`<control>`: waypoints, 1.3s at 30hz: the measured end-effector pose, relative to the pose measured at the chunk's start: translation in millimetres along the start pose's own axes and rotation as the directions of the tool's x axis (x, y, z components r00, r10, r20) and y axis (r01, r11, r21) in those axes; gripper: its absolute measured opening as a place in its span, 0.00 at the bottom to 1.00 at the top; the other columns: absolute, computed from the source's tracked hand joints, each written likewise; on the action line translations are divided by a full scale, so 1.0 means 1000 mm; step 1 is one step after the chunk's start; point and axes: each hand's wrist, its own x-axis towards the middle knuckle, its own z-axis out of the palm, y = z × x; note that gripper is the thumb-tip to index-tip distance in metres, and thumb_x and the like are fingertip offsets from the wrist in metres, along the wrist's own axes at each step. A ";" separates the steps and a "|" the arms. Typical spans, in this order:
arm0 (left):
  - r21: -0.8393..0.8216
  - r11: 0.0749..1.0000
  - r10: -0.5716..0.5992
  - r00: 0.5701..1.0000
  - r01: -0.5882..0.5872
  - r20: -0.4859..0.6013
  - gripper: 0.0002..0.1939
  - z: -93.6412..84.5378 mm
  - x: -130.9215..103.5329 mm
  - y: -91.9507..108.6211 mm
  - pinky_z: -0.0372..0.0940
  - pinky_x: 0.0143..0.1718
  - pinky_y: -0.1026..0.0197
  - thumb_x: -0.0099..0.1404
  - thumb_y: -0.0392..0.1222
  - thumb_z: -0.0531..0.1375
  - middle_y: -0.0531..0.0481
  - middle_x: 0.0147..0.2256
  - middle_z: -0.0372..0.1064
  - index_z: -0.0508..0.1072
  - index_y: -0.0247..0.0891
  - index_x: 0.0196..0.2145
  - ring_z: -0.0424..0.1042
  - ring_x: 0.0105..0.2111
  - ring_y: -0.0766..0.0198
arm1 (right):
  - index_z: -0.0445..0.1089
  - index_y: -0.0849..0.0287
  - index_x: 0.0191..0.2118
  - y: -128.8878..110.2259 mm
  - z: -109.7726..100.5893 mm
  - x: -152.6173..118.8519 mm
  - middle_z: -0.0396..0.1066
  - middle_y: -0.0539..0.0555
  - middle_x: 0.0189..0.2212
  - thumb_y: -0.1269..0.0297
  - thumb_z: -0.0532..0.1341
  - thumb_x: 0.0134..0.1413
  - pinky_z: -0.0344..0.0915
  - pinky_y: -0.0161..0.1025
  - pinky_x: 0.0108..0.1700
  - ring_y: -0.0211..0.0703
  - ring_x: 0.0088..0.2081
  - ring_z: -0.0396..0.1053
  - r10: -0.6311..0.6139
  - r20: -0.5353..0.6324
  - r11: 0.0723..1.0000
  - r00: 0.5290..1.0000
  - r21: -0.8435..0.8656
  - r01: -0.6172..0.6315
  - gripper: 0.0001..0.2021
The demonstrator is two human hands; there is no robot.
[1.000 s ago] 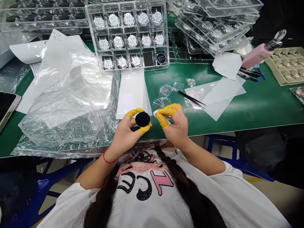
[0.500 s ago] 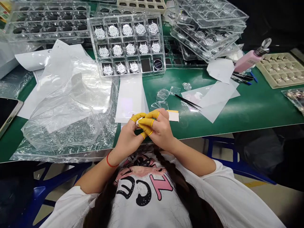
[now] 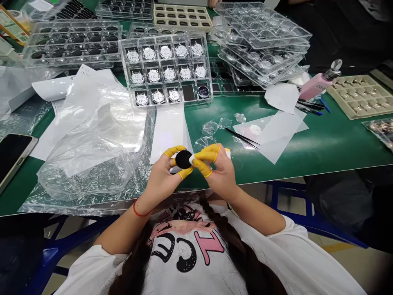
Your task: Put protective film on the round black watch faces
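Yellow finger cots cover several fingertips on both hands. My left hand (image 3: 167, 172) is closed on the rim of a round black disc (image 3: 183, 159), which looks like a watch part with its dark face toward me. My right hand (image 3: 219, 166) pinches a small white wad (image 3: 192, 159) against the disc's right edge; its material is too small to tell. Just beyond the hands lie white paper strips (image 3: 167, 133). Behind them a clear compartment tray (image 3: 168, 67) carries watch heads with white-marked backs, one dark square compartment and one black disc at its lower right.
Crumpled clear plastic bags (image 3: 89, 164) and a phone (image 3: 15, 155) lie at left. Black tweezers (image 3: 242, 137), film scraps and thin sheets (image 3: 276, 137) are at right. Stacked clear trays (image 3: 264, 45), a pink bottle (image 3: 316, 85) and a beige tray (image 3: 362, 96) stand farther back.
My hands have moved apart from being close together. The black disc now shows in my left hand, and my right hand with the white wad has shifted right. The view has tilted up slightly.
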 end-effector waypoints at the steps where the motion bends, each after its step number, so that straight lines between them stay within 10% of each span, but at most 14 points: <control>1: 0.011 1.000 0.005 1.000 -0.005 0.001 0.30 0.000 0.000 0.000 0.71 0.36 0.66 0.51 0.36 0.69 0.51 0.35 0.79 0.68 0.37 0.53 0.78 0.35 0.65 | 0.74 0.53 0.38 -0.002 0.002 -0.002 0.72 0.51 0.33 0.67 0.64 0.60 0.67 0.41 0.41 0.40 0.39 0.66 -0.054 0.035 0.998 0.998 -0.021 0.055 0.02; 12: 0.122 0.991 0.057 0.998 -0.058 0.007 0.30 0.002 0.000 -0.010 0.71 0.46 0.61 0.53 0.36 0.68 0.50 0.40 0.79 0.68 0.38 0.54 0.79 0.41 0.62 | 0.74 0.54 0.38 0.016 0.023 0.003 0.71 0.53 0.33 0.68 0.62 0.61 0.66 0.43 0.41 0.43 0.39 0.63 -0.097 -0.059 0.981 0.994 -0.173 0.085 0.04; 20: 0.074 0.996 0.047 0.999 -0.047 0.002 0.27 0.004 -0.002 -0.007 0.71 0.53 0.53 0.55 0.42 0.70 0.50 0.38 0.79 0.69 0.39 0.51 0.79 0.40 0.61 | 0.74 0.56 0.35 0.026 0.020 0.007 0.74 0.52 0.33 0.63 0.61 0.61 0.63 0.46 0.45 0.44 0.39 0.66 0.203 -0.050 0.972 0.978 -0.112 -0.207 0.06; 27: -0.022 0.998 0.063 0.993 -0.061 0.101 0.25 -0.035 -0.031 -0.024 0.71 0.56 0.46 0.59 0.43 0.68 0.44 0.41 0.80 0.63 0.43 0.50 0.78 0.51 0.51 | 0.65 0.50 0.60 0.071 -0.049 0.061 0.74 0.54 0.47 0.54 0.63 0.59 0.66 0.53 0.55 0.46 0.49 0.70 0.230 -0.102 0.963 0.968 -0.118 -0.241 0.24; 31: 0.103 0.986 0.096 0.957 -0.129 0.275 0.21 -0.052 -0.047 -0.039 0.43 0.70 0.31 0.61 0.40 0.66 0.45 0.41 0.81 0.64 0.47 0.49 0.67 0.62 0.50 | 0.63 0.43 0.61 0.062 -0.095 0.097 0.75 0.46 0.47 0.54 0.58 0.65 0.65 0.43 0.55 0.38 0.50 0.72 0.174 -0.210 0.982 0.962 0.111 -0.153 0.20; 35: 0.180 0.969 0.081 0.910 -0.167 0.407 0.16 -0.045 -0.049 -0.045 0.39 0.71 0.33 0.60 0.43 0.66 0.45 0.42 0.81 0.70 0.45 0.45 0.75 0.54 0.49 | 0.68 0.47 0.57 0.037 -0.089 0.073 0.76 0.48 0.44 0.52 0.59 0.64 0.69 0.42 0.53 0.37 0.46 0.74 0.246 0.027 0.954 0.969 0.168 -0.247 0.18; 39: 0.292 0.939 0.054 0.918 -0.181 0.394 0.17 -0.039 -0.046 -0.056 0.55 0.69 0.42 0.62 0.42 0.65 0.47 0.44 0.79 0.73 0.43 0.48 0.77 0.51 0.53 | 0.71 0.56 0.53 0.023 -0.069 0.019 0.76 0.55 0.47 0.55 0.59 0.63 0.72 0.49 0.52 0.44 0.48 0.74 0.328 0.460 0.933 0.825 -0.018 -0.360 0.17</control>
